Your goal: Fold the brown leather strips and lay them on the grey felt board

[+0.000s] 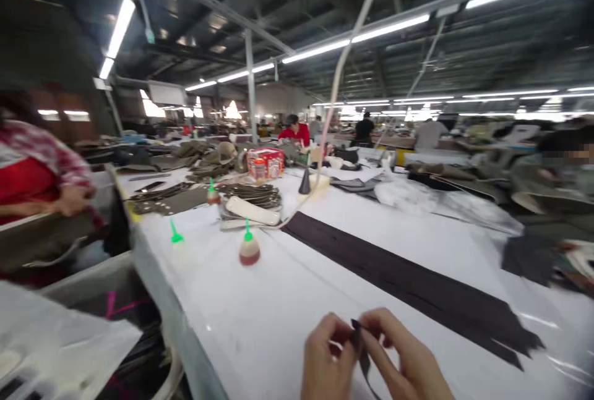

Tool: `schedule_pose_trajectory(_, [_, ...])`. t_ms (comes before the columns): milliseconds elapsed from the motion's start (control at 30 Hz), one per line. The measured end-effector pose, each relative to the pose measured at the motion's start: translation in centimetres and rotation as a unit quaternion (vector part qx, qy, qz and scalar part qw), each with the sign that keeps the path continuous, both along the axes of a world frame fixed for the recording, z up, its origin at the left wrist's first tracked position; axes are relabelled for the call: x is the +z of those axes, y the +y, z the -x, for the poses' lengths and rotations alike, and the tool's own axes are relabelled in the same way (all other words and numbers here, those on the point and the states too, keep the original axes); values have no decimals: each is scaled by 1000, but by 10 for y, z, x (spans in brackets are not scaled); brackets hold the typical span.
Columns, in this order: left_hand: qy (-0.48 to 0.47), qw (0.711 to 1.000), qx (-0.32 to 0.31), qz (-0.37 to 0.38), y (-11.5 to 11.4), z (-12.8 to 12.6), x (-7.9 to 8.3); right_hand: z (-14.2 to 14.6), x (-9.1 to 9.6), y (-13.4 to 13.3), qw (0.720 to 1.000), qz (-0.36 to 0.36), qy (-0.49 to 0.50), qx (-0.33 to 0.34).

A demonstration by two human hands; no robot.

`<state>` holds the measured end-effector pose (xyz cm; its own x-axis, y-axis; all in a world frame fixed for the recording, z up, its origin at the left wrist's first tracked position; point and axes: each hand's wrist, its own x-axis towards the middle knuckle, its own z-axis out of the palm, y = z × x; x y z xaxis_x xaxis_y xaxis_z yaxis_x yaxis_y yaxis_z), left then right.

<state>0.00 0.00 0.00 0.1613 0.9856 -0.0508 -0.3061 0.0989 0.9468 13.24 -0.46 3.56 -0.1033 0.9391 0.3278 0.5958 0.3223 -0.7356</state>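
Observation:
Low in the head view, my left hand (327, 357) and my right hand (403, 357) meet over the white table (260, 307). Both pinch a narrow dark strip (361, 350) that hangs down between them. Just beyond my right hand, a row of long dark strips (403, 279) lies side by side on the table, running from its middle toward the right.
Small glue bottles with green tips (249, 248) (176, 236) stand further back, near stacked cut pieces (253, 196) and a red box (265, 162). A hose (346, 60) hangs from above. A person in red (37, 177) works at the left; others sit far back and right.

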Motion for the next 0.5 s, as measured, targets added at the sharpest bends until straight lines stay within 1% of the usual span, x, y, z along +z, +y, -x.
schedule_pose_trajectory(33, [31, 999, 17, -25, 6, 2, -3, 0, 2, -3, 1000, 7, 14, 6])
schedule_pose_trajectory(100, [47, 998, 22, -39, 13, 11, -5, 3, 6, 1, 999, 6, 50, 2])
schedule_pose_trajectory(167, [34, 999, 15, -17, 15, 21, -6, 6, 7, 10, 996, 3, 82, -19])
schedule_pose_trajectory(233, [8, 1000, 9, 16, 15, 29, -6, 7, 7, 17, 994, 21, 103, -18])
schedule_pose_trajectory(300, [-24, 999, 5, 40, 15, 34, -8, 10, 5, 20, 990, 70, 119, 32])
schedule_pose_trajectory(367, [-33, 998, 12, 52, 15, 38, -8, 14, 5, 20, 972, 132, 151, 123])
schedule_pose_trajectory(433, [6, 998, 31, 46, 16, 43, -7, 20, 6, 20, 942, 177, 203, 201])
schedule_pose_trajectory(500, [74, 996, 54, 17, 18, 50, -3, 27, 7, 21, 920, 197, 246, 231])
